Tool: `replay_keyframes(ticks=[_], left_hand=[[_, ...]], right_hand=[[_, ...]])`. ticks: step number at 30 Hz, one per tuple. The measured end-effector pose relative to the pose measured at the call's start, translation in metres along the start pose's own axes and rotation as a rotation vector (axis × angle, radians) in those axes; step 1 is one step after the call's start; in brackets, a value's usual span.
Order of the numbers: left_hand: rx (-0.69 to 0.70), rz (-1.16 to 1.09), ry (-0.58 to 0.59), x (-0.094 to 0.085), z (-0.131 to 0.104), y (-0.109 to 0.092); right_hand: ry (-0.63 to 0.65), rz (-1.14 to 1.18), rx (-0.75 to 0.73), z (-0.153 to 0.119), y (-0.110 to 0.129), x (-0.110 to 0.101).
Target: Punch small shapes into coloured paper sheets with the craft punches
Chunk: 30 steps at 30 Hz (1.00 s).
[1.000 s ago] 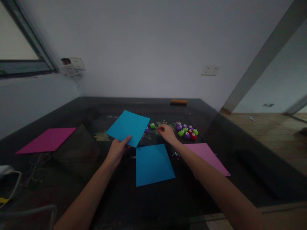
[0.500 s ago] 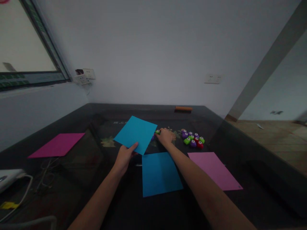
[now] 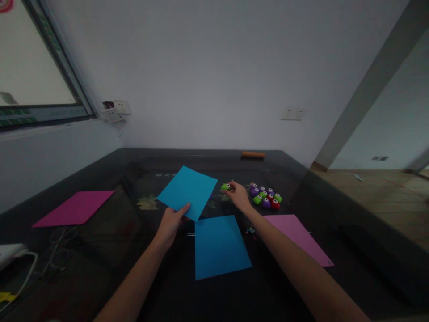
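My left hand (image 3: 171,222) pinches the lower corner of a blue square sheet (image 3: 188,190), tilted above the dark table. Between the fingertips of my right hand (image 3: 238,195) is a green toy with an eye (image 3: 225,186), just right of the raised sheet. A bit of purple shows at that sheet's right edge, mostly hidden. Another blue sheet (image 3: 219,248) lies flat in front, between my forearms. Right of my right hand sits a cluster of green, purple and red eyed toys (image 3: 266,197).
A pink sheet (image 3: 300,237) lies partly under my right forearm's view. A magenta sheet (image 3: 75,208) is at the left, near cables and a white device (image 3: 11,254). An orange-brown roll (image 3: 253,154) lies at the table's back.
My right hand has moved slightly right, away from the raised blue sheet, with the green toy now plainly in its fingers. Small beads beside my right forearm have come into view. The camera view has shifted slightly.
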<state>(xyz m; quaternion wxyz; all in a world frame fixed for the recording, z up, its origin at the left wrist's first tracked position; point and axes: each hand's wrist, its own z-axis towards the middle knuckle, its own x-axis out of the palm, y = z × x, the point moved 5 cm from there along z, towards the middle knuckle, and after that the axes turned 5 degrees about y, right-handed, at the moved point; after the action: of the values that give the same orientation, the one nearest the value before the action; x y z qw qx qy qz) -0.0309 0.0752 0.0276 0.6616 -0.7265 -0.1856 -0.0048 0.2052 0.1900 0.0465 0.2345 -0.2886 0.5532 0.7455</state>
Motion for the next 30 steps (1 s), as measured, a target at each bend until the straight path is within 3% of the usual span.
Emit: replay_keyframes(ticks=[8,18,26,30], left_hand=[[-0.019,0.069,0.052,0.014,-0.007,0.007],[-0.013,0.188,0.130,0.036,-0.023,0.015],[-0.035,0.231,0.231,0.093,-0.039,0.023],[-0.016,0.265,0.196,0.106,-0.048,0.029]], right_hand=[[0.047,0.354,-0.053,-0.052,-0.008,-0.039],[0.093,0.637,0.054,-0.107,-0.035,-0.076],[0.178,0.983,0.217,-0.118,-0.048,-0.076],[0.217,1.076,0.244,-0.120,-0.046,-0.076]])
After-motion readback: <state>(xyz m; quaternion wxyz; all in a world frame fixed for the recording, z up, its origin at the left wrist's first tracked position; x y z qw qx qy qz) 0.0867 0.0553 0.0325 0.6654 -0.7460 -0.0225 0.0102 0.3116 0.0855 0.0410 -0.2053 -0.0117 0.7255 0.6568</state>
